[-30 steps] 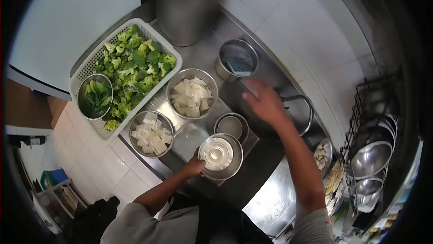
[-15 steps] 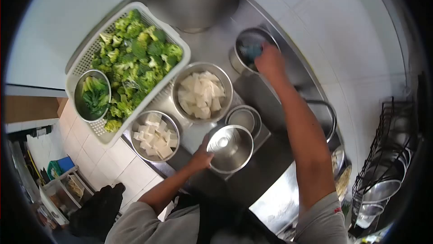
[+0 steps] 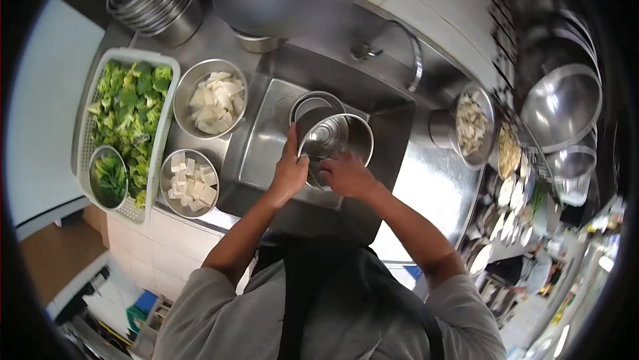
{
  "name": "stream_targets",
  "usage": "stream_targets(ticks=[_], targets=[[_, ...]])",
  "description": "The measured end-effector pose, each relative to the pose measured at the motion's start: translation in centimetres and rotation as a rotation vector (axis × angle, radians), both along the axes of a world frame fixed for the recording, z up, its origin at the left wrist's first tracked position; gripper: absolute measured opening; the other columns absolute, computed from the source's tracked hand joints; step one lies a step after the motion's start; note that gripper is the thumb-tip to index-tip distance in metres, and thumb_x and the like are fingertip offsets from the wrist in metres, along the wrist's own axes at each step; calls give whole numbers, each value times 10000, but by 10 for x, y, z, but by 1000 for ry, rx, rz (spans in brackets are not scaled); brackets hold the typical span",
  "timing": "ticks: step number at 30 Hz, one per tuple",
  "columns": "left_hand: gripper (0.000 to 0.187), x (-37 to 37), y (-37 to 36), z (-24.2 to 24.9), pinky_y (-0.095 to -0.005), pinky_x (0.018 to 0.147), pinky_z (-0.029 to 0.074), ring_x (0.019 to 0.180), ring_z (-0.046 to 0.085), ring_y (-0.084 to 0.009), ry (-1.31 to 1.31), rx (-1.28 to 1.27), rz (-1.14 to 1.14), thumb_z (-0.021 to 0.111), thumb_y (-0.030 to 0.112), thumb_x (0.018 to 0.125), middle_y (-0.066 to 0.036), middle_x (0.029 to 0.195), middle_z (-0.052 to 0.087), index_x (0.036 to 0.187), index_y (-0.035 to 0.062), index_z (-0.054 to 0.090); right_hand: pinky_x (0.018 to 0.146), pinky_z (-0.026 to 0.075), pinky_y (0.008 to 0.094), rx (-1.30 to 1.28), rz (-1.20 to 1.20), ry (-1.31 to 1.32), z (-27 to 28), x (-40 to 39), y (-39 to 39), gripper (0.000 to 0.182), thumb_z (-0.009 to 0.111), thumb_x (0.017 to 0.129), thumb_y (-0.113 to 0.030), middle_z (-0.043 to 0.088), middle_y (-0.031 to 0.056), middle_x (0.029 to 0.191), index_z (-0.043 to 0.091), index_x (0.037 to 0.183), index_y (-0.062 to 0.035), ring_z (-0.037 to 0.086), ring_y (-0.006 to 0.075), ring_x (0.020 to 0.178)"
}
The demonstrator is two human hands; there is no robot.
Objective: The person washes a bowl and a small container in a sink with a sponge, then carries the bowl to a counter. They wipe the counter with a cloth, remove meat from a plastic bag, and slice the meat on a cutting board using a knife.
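My left hand [image 3: 291,168] grips the rim of a shiny steel bowl [image 3: 358,139], tilted over the sink [image 3: 389,117]. My right hand [image 3: 349,175] reaches over the near rim into the bowl, fingers curled downward. Whatever those fingers hold, if anything, is hidden. Just behind the bowl, a second round steel container [image 3: 313,97] stands in the sink, partly covered by the first.
Left of the sink are a bowl of white slices [image 3: 216,104], a bowl of white cubes [image 3: 190,183] and a broccoli basket [image 3: 174,74]. Stacked steel pots [image 3: 160,10] stand behind them. A curved faucet [image 3: 416,54] is at the back; food bowls [image 3: 471,127] line the right.
My right hand has come from a pot at the back, which held something bluish, into the bowl. My left hand still holds the bowl. The view has turned and shifted right.
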State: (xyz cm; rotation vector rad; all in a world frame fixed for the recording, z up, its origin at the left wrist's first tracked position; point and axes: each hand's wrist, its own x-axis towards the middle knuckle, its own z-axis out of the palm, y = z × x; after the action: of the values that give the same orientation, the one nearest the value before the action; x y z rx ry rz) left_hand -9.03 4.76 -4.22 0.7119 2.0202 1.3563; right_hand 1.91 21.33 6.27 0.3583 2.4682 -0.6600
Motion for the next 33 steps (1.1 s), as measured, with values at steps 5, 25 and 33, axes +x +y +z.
stream_targets(ticks=[5,25,33], targets=[[836,26,14,108,-369,583,569,776,632,-198,-633,-141,-56,478,95,900,-152,1248,647,1692,147,215,1042,517,493,-99,-225,170,-2,37,-1,258,686,932,-209,616,216,1238,720,1124,-40,591,395,1238],[884,101,11,121,-329,396,522,559,628,-227,-537,-229,-327,499,82,920,-239,1187,668,1701,137,90,927,523,521,609,62,448,-27,128,-8,354,704,866,-262,641,166,1231,719,1143,-43,639,373,1127],[880,133,21,32,-376,569,617,818,727,-323,99,-97,-218,512,118,925,-306,1621,389,1700,38,102,1000,536,415,-410,-651,20,-35,134,-25,312,643,931,-233,718,199,1266,751,1148,-37,689,348,1158]])
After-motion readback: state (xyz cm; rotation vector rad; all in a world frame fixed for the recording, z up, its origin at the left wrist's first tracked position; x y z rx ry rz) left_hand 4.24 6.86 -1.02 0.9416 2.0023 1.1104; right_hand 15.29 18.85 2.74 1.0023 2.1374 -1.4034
